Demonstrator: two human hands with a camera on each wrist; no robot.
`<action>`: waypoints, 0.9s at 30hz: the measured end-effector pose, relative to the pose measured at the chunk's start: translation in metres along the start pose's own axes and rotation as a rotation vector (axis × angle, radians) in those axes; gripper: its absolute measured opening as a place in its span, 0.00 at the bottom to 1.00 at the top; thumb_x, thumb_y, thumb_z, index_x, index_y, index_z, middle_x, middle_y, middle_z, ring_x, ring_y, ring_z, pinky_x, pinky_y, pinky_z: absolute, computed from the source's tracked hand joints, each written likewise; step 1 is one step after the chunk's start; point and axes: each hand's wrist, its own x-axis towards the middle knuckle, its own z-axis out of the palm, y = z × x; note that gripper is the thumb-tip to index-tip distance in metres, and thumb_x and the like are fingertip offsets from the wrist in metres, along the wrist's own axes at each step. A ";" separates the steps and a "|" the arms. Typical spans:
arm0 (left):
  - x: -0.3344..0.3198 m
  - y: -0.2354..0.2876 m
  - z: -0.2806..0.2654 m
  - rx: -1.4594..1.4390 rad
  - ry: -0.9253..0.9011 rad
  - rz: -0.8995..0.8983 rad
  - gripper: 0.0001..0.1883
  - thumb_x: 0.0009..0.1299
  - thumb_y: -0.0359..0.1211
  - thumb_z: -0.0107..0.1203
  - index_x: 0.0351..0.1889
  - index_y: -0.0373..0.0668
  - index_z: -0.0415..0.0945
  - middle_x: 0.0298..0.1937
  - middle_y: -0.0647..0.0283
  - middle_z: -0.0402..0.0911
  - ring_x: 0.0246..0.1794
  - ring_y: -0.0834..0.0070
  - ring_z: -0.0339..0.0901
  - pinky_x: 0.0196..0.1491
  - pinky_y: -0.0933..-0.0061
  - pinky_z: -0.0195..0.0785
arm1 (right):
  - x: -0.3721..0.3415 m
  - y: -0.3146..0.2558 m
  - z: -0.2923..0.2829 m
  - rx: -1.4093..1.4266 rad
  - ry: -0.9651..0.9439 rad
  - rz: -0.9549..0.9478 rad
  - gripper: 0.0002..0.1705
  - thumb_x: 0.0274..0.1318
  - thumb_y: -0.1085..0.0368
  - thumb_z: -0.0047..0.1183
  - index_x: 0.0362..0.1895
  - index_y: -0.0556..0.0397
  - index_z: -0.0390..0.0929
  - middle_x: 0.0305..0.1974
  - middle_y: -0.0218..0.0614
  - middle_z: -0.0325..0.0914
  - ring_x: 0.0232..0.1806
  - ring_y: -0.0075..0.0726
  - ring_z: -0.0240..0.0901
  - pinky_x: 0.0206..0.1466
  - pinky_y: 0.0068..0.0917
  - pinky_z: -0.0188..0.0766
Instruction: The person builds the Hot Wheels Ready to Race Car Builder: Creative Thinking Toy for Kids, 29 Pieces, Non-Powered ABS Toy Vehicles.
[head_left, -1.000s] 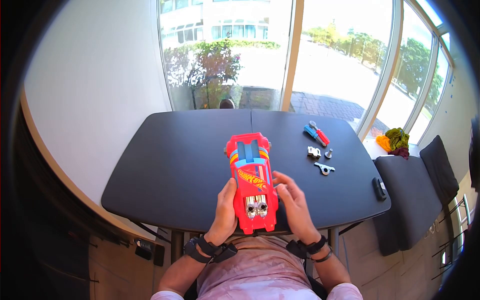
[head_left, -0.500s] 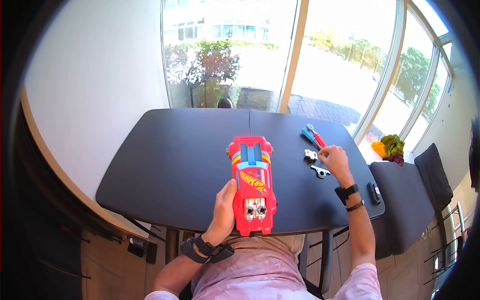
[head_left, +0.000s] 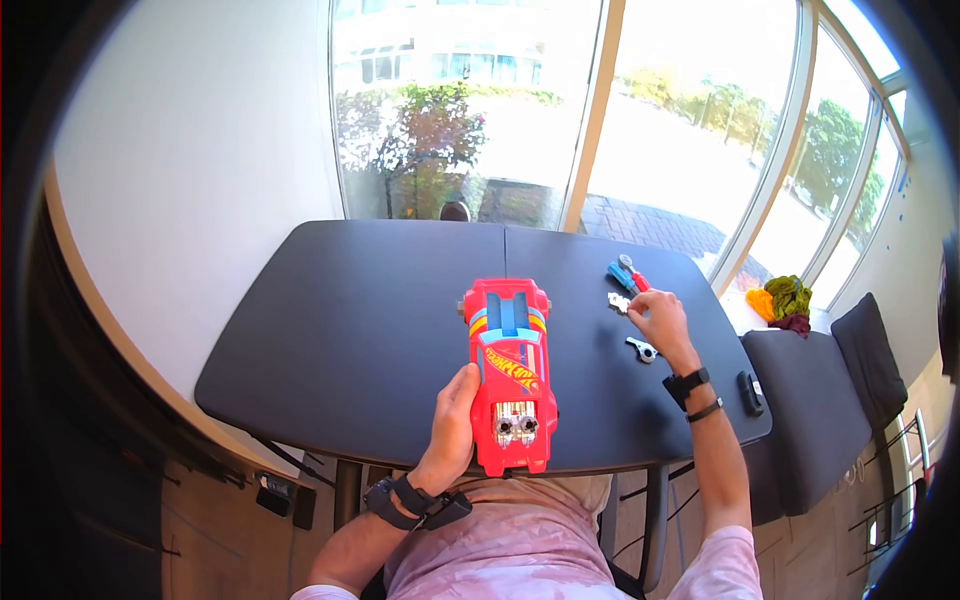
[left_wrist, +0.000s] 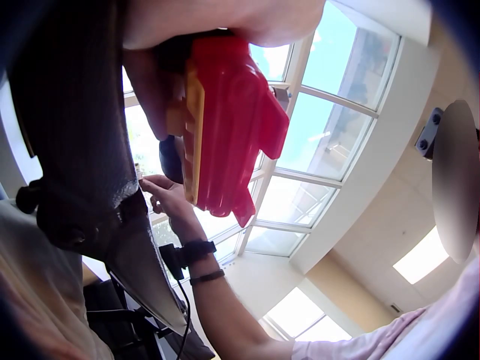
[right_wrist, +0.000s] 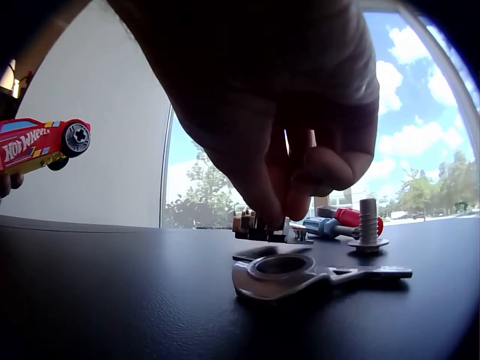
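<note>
A red Hot Wheels toy car (head_left: 512, 375) with blue and yellow markings is held over the table's near edge, its chrome twin-pipe end toward the person. My left hand (head_left: 450, 425) grips it along its left side. Farther right, my right hand (head_left: 662, 325) reaches down, with thumb and fingertips pinching a small chrome engine-like piece (right_wrist: 259, 226). In front of that piece lies a grey metal-look part with a round ring (right_wrist: 281, 266). A silver screw (right_wrist: 367, 229) stands on its wide head close by; in the head view the right hand hides it.
Blue and red-handled tools (head_left: 622, 274) lie behind the right hand on the dark table (head_left: 330, 330). A small black object (head_left: 750, 393) rests at the table's right edge. Beyond are a dark grey seat (head_left: 805, 400), coloured cloths (head_left: 785, 298) and large windows.
My right hand has left the car's side and moved right and forward to the small parts, where its fingers have closed on the chrome piece. The left hand still holds the car.
</note>
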 end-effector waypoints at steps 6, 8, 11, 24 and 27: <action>-0.001 0.003 0.002 0.001 -0.001 -0.009 0.25 0.97 0.50 0.45 0.65 0.37 0.79 0.58 0.62 0.90 0.56 0.81 0.87 0.62 0.71 0.81 | -0.002 -0.129 -0.066 0.492 0.013 -0.099 0.07 0.58 0.67 0.72 0.40 0.55 0.94 0.40 0.37 0.90 0.31 0.38 0.80 0.43 0.36 0.82; 0.001 0.001 0.001 -0.005 -0.006 -0.004 0.24 0.97 0.50 0.46 0.65 0.37 0.79 0.58 0.62 0.90 0.56 0.81 0.87 0.62 0.71 0.81 | -0.007 -0.160 -0.075 0.566 -0.085 -0.174 0.07 0.59 0.67 0.74 0.41 0.54 0.94 0.42 0.33 0.88 0.32 0.29 0.78 0.39 0.31 0.77; 0.000 0.001 0.001 -0.016 -0.005 -0.010 0.24 0.97 0.49 0.46 0.64 0.36 0.79 0.58 0.62 0.90 0.56 0.81 0.87 0.62 0.72 0.81 | -0.012 -0.192 -0.076 0.527 -0.171 -0.348 0.09 0.58 0.65 0.75 0.41 0.53 0.94 0.42 0.33 0.86 0.33 0.32 0.79 0.39 0.32 0.76; 0.000 0.001 0.000 0.034 0.001 0.018 0.21 0.97 0.47 0.47 0.62 0.38 0.79 0.55 0.66 0.88 0.53 0.86 0.84 0.59 0.74 0.79 | -0.009 -0.207 -0.047 0.377 -0.157 -0.448 0.09 0.66 0.61 0.73 0.43 0.53 0.93 0.44 0.35 0.88 0.35 0.37 0.82 0.42 0.38 0.79; 0.001 0.002 -0.002 0.056 -0.018 0.019 0.20 0.96 0.47 0.47 0.61 0.39 0.79 0.54 0.66 0.88 0.52 0.87 0.84 0.57 0.76 0.79 | -0.001 -0.209 -0.061 0.433 -0.246 -0.340 0.12 0.67 0.58 0.74 0.46 0.53 0.93 0.46 0.34 0.88 0.36 0.32 0.81 0.43 0.36 0.78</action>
